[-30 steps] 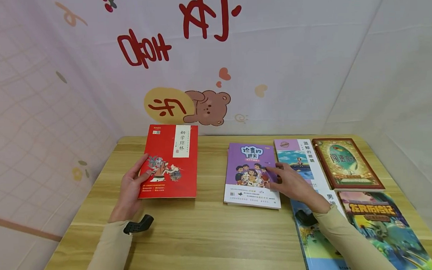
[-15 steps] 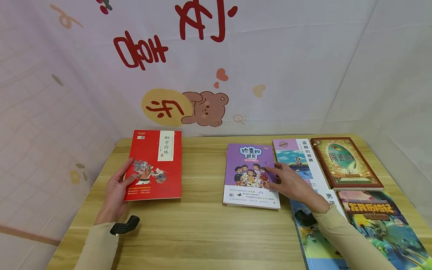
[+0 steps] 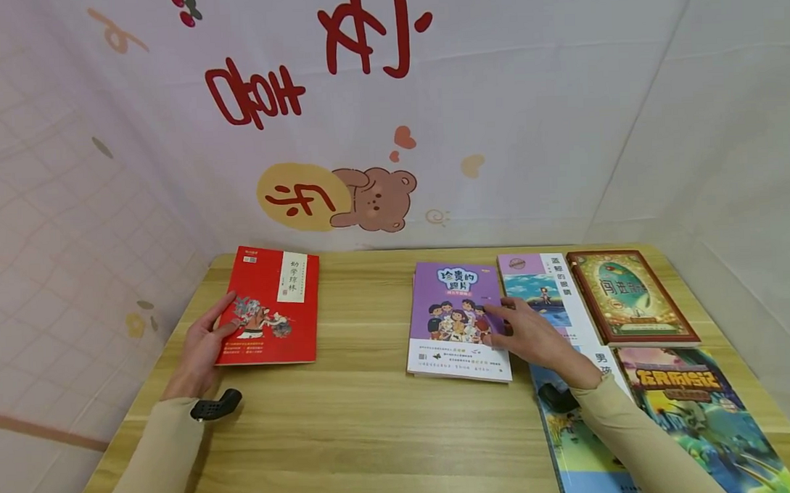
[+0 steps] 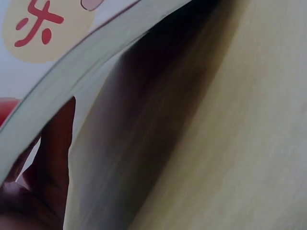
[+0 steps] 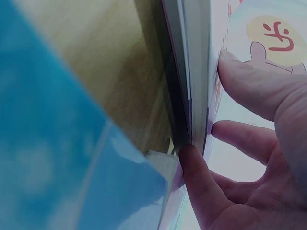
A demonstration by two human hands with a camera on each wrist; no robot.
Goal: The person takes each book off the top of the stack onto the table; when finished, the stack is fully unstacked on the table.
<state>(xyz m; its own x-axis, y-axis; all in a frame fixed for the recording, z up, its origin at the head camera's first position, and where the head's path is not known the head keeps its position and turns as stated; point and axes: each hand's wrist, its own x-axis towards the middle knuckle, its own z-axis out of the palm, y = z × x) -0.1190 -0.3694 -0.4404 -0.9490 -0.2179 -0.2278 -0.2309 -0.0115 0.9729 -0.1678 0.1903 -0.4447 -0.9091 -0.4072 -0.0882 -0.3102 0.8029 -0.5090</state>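
Note:
My left hand [image 3: 202,350] grips the left edge of a red book [image 3: 269,309], thumb on the cover and fingers underneath. In the left wrist view, the book's page edge [image 4: 53,93] stands above the tabletop, with a dark gap below. My right hand [image 3: 535,336] rests at the right side of a purple book [image 3: 459,313] with cartoon children on its cover. In the right wrist view, the thumb and a fingertip touch the cover, while another finger touches the page edges [image 5: 199,72]. Another book seems to lie beneath the purple one, mostly hidden.
At the right lie a blue-whale book [image 3: 547,299], a brown-framed book [image 3: 632,300], a dinosaur book [image 3: 708,417] and a blue-green book [image 3: 578,450], partly under the right forearm. A printed cloth [image 3: 528,126] hangs behind the wooden table [image 3: 369,436].
My left hand has carried the red book leftward and slightly away, toward the table's back left corner. The right hand and purple book stay in place; the view has shifted slightly.

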